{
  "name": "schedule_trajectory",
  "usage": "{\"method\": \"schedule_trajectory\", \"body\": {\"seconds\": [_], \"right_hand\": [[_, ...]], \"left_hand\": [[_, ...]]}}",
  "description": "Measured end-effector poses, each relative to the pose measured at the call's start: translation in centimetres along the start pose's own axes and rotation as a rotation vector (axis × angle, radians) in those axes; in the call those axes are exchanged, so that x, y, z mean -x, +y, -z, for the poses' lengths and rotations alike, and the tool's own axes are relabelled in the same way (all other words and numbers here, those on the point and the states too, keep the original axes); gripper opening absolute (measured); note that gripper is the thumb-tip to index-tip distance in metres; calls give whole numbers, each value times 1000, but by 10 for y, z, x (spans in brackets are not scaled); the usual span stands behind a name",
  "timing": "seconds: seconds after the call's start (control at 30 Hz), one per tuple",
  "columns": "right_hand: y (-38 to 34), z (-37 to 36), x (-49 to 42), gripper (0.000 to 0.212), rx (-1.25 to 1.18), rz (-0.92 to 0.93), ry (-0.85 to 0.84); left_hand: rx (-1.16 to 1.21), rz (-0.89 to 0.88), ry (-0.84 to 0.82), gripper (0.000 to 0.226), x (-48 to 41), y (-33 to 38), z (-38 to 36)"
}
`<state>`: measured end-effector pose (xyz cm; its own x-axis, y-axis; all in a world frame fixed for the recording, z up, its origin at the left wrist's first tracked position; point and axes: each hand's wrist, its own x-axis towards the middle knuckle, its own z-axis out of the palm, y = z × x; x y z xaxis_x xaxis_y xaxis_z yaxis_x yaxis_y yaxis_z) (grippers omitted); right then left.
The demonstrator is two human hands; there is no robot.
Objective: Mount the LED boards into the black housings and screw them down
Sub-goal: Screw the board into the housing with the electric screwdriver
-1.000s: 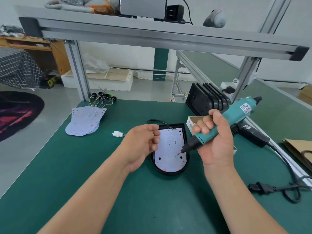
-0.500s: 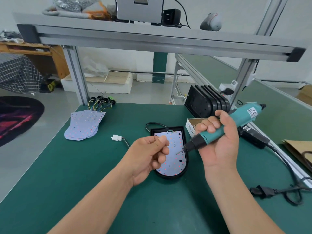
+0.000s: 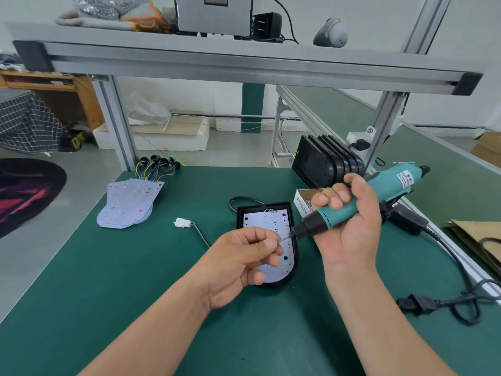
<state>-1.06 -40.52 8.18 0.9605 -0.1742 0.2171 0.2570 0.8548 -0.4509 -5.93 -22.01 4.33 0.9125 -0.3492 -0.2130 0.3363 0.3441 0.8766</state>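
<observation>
1. Right hand (image 3: 349,229) grips the driver (image 3: 360,202), raised above the table (image 3: 135,280).
2. Left hand (image 3: 244,259) pinches the bit (image 3: 286,238) tip.
3. Board (image 3: 260,221) lies inside the housing (image 3: 240,216), flat on the table, beneath both hands.

Left hand (image 3: 238,263), right hand (image 3: 349,234) bare; both forearms bare to lower frame edge.

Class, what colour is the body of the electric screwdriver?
The screwdriver body is teal, seen in the head view.
</observation>
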Motion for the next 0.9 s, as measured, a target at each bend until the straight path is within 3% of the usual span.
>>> {"method": "schedule_trajectory", "body": {"seconds": [0.27, 0.5, 0.9], "right_hand": [[-1, 0, 1, 10, 8, 7, -35], [-1, 1, 1, 11, 24, 3, -36], [-1, 2, 0, 10, 43, 2, -51]], "left_hand": [[160, 34, 14, 13, 0, 1, -1], [181, 49, 21, 21, 2, 1, -5], [185, 54, 39, 13, 2, 2, -4]]}}
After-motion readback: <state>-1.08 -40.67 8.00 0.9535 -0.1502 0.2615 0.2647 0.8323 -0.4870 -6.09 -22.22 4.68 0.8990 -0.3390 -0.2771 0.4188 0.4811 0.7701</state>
